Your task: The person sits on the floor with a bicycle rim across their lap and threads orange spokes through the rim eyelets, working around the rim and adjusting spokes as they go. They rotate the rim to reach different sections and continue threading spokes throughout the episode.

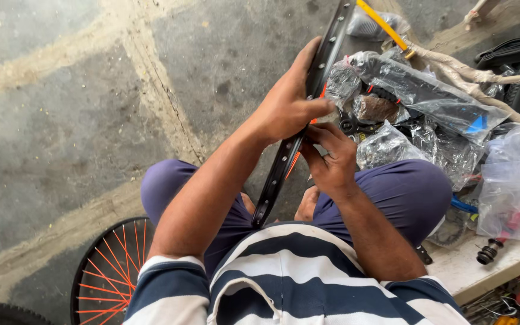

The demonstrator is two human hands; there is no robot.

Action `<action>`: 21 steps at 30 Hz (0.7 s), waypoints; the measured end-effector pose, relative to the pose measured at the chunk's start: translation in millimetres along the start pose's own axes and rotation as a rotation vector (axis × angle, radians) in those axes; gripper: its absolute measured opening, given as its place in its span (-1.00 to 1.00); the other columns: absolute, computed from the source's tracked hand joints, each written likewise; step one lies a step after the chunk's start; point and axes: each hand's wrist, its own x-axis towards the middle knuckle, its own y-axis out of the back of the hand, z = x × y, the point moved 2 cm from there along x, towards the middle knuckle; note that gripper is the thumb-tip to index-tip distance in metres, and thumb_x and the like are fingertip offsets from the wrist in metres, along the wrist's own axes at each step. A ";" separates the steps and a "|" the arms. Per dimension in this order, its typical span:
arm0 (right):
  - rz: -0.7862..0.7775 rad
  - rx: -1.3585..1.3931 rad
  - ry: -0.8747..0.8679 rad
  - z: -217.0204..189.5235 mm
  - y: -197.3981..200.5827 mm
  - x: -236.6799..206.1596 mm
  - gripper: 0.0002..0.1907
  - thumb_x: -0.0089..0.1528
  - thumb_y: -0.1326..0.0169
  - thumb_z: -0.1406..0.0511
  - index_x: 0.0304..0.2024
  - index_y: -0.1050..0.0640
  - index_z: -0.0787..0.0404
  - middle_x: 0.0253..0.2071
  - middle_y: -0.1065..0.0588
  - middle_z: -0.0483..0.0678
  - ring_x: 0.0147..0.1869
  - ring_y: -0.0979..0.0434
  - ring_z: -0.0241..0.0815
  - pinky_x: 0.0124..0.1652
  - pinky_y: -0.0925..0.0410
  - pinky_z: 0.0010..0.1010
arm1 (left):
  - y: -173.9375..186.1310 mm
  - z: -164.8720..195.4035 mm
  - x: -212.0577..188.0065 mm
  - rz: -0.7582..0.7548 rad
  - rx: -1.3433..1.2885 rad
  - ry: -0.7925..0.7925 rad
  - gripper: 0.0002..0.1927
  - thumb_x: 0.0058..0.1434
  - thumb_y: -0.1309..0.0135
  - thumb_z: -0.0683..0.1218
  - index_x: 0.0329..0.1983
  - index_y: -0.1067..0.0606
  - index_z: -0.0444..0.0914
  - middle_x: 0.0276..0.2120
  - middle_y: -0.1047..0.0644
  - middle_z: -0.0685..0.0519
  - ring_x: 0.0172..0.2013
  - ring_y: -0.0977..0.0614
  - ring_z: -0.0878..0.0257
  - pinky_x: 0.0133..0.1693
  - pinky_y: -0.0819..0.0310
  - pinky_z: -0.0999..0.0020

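A black bicycle wheel rim (pixel 281 171) with spoke holes stands on edge between my knees and runs up toward the top of the view. My left hand (pixel 287 102) grips the rim from its outer side, thumb across its edge. On the inner side, my right hand (pixel 332 159) pinches something small against the rim; an orange spoke (pixel 294 164) shows just below my fingers. What the fingertips hold is hidden.
A black wheel with orange spokes (pixel 112 271) lies on the concrete floor at lower left. Clear plastic bags of bicycle parts (pixel 428 114) pile up on the right. A wooden board (pixel 501 265) holds a black axle part. Tyres lean at far right.
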 end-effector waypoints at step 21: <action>-0.220 1.053 -0.327 71.4 -15.4 8.0 -0.73 0.42 -0.07 0.32 0.10 -0.55 0.38 0.05 -0.59 0.01 0.16 -0.55 -0.25 0.22 -0.36 -0.43 | -9.9 -0.3 -140.9 0.134 0.329 -0.237 -0.01 0.11 -0.15 -0.29 0.58 0.04 -0.29 0.56 -0.01 -0.26 0.57 -0.06 -0.16 0.57 0.03 0.02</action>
